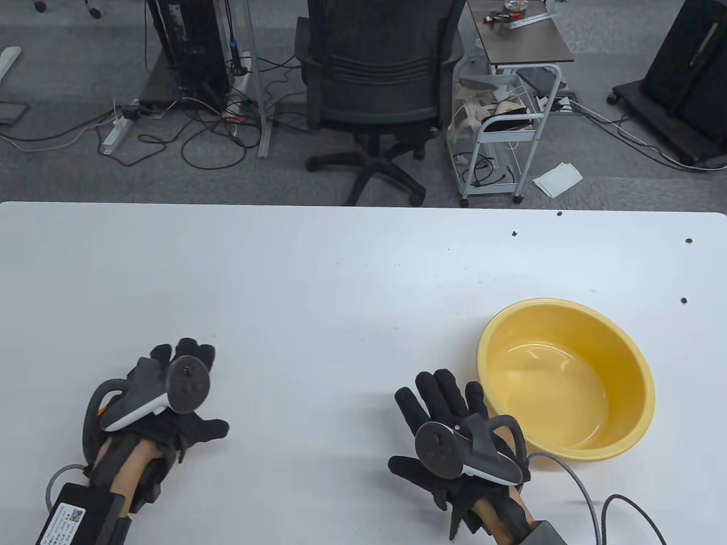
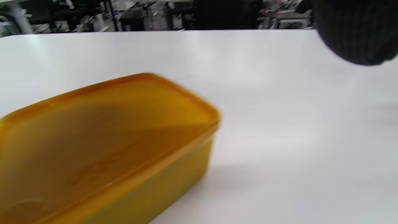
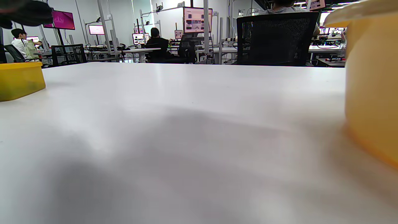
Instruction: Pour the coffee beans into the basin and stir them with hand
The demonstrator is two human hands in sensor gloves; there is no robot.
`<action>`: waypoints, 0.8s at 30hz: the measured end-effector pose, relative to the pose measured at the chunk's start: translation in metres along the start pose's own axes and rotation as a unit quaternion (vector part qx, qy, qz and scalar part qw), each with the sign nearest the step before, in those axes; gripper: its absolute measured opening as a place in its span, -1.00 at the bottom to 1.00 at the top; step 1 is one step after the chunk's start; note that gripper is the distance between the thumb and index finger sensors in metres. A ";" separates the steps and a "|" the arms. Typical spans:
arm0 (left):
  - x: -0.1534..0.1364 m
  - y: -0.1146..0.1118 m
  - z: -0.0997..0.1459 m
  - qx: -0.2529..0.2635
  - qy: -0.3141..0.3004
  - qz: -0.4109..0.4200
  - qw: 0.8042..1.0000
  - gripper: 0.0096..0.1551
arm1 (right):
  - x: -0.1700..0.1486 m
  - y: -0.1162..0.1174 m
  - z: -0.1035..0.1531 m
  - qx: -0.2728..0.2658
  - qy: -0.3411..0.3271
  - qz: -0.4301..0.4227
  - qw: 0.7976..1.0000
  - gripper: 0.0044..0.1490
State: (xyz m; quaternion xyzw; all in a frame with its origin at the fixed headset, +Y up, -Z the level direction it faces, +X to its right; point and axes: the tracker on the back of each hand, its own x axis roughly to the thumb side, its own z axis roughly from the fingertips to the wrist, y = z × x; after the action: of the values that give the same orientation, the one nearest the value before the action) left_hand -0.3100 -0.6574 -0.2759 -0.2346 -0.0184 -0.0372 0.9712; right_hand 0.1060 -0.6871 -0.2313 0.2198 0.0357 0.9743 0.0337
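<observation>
The yellow round basin (image 1: 622,357) stands empty on the white table at the right; the right wrist view shows its wall (image 3: 371,93) close by. My right hand (image 1: 417,423) lies flat on the table just left of the basin, fingers spread, holding nothing. My left hand (image 1: 196,397) rests on the table at the lower left, also holding nothing. A yellow rectangular box with its lid on (image 2: 105,137) sits in front of the left hand in the left wrist view and far left (image 3: 18,79) in the right wrist view. It is outside the table view. No coffee beans show.
A few small dark specks (image 1: 684,300) dot the table's far right. Beyond the table's far edge stand an office chair (image 1: 377,74) and a wire cart (image 1: 500,130). A grey cable (image 1: 590,499) trails from my right wrist beside the basin.
</observation>
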 end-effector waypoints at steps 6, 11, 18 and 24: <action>-0.045 -0.037 -0.021 -0.075 0.032 -0.043 0.996 0.72 | 0.001 0.002 -0.001 0.009 -0.001 0.000 1.000 0.27; -0.052 -0.053 -0.025 -0.079 0.001 0.013 0.997 0.75 | 0.002 0.004 -0.003 0.017 0.000 -0.002 1.000 0.27; -0.029 -0.050 -0.025 0.016 -0.058 -0.018 0.998 0.65 | 0.004 0.002 -0.003 0.012 -0.004 -0.006 1.000 0.27; 0.042 -0.022 -0.017 0.053 -0.135 -0.041 0.989 0.65 | 0.009 -0.008 0.001 -0.024 -0.029 -0.037 0.999 0.27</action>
State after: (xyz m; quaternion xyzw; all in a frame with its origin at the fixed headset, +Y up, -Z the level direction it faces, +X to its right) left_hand -0.2694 -0.6875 -0.2782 -0.1844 -0.1610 -0.0439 0.9686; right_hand 0.0985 -0.6786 -0.2266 0.2459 0.0193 0.9661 0.0763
